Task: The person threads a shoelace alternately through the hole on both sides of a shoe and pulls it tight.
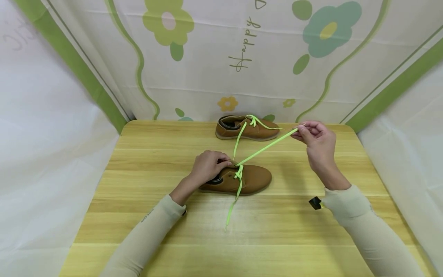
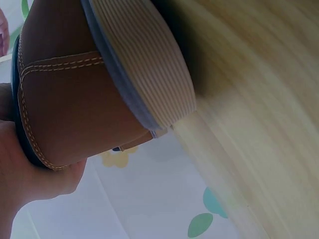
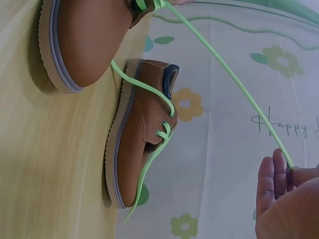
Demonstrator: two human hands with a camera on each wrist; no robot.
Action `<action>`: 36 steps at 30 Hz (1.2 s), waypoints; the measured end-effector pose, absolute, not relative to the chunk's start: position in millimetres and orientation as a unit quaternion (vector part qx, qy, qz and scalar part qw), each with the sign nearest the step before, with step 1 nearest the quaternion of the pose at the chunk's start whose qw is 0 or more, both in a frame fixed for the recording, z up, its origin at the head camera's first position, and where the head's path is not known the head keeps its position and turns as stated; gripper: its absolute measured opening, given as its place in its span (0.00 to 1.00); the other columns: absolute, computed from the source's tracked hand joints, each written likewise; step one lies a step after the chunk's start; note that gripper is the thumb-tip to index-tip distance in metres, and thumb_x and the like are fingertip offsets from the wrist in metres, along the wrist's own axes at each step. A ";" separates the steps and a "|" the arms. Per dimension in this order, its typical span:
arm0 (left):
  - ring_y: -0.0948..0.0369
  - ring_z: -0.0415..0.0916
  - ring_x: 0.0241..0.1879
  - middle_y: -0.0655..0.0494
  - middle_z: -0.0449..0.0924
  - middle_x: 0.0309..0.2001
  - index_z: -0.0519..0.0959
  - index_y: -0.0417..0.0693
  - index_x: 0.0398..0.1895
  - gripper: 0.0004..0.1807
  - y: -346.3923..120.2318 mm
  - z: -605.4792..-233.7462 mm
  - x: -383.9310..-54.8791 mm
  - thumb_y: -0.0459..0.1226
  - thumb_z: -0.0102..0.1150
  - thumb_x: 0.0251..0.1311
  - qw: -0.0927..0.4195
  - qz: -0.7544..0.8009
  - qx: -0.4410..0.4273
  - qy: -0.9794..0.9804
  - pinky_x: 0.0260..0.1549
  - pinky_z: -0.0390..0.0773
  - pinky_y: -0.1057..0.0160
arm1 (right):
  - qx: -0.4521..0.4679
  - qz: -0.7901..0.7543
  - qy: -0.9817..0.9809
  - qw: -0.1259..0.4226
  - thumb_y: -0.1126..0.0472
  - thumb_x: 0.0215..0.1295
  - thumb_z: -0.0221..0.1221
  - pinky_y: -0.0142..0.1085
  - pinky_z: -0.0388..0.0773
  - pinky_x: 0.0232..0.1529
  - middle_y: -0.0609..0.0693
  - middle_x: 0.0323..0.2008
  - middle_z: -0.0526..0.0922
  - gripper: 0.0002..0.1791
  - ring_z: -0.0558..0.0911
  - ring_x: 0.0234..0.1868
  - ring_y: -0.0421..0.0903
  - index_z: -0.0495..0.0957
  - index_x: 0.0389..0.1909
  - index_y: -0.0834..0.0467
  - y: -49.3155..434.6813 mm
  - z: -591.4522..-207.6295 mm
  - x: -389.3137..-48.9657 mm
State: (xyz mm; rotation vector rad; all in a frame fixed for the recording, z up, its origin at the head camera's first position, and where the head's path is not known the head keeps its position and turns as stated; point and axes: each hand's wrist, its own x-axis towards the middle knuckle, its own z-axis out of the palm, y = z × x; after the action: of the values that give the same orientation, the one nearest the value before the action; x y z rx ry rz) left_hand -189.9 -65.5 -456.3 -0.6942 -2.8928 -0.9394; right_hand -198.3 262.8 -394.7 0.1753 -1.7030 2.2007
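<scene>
A brown shoe with a neon green shoelace lies sole down on the table, toe to the right. My left hand reaches over its opening and pinches the far upper edge near the eyelets. From the eyelets one lace end runs taut up to my right hand, which pinches it between thumb and fingers. The other lace end hangs over the near side onto the table. In the left wrist view the shoe's heel hides most of the left fingers. The right wrist view shows the straight lace.
A second brown shoe, also with a green lace, stands farther back near the printed curtain. Its loose lace end trails toward the near shoe. The wooden table has white cloth on both sides.
</scene>
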 end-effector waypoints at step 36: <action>0.58 0.85 0.40 0.57 0.89 0.38 0.90 0.49 0.39 0.05 -77.0 -448.1 -158.6 0.37 0.77 0.62 0.174 -0.275 -0.299 -0.897 0.36 0.85 0.57 | 0.210 0.519 -0.824 0.084 0.74 0.67 0.68 0.27 0.85 0.35 0.60 0.37 0.91 0.06 0.90 0.34 0.38 0.89 0.43 0.68 237.8 -403.1 -185.0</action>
State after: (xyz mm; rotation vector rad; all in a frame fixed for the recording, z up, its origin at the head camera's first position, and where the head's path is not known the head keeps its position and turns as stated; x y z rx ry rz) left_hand -158.6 -77.0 -448.1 -0.8467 -2.5443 -0.7805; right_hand -185.0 237.8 -403.1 0.6264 -2.4586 1.5490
